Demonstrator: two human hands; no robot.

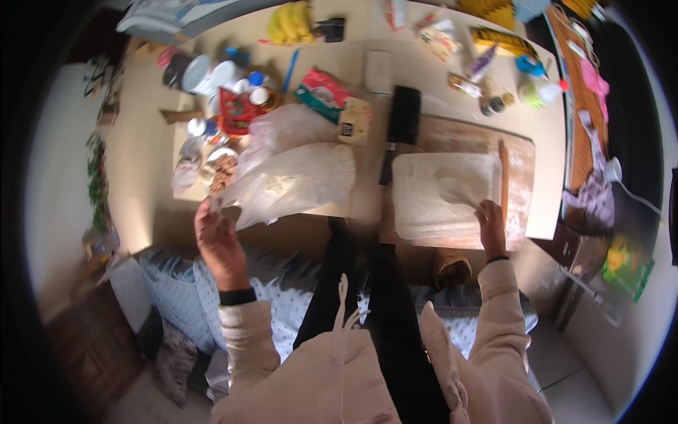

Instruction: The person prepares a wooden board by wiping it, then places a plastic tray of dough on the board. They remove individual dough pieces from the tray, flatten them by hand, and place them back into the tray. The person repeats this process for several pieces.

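With its fingertips, my left hand [220, 246] pinches the gathered edge of a clear plastic bag [302, 180]. Something pale lies inside the bag, too blurred to name. My right hand [491, 225] grips the handle of a pale spoon or ladle [456, 195]. Its bowl end is over a shallow white rectangular tray [400, 196], whose inside looks pale and powdery. The tray rests on a wooden board [522, 180] dusted with white powder. A thin wooden rolling pin [504, 177] lies along the tray's right side. Just beyond my left hand stands a bowl of brown pieces [222, 169].
Beyond the bag lie another plastic bag [286, 127], a red packet [235, 111] and a pink-green packet [323, 93]. A black object [404, 114] touches the board's far left corner. Bottles [540, 93] stand at the right; bananas [290, 24] lie at the back. A patterned couch [172, 291] is below.
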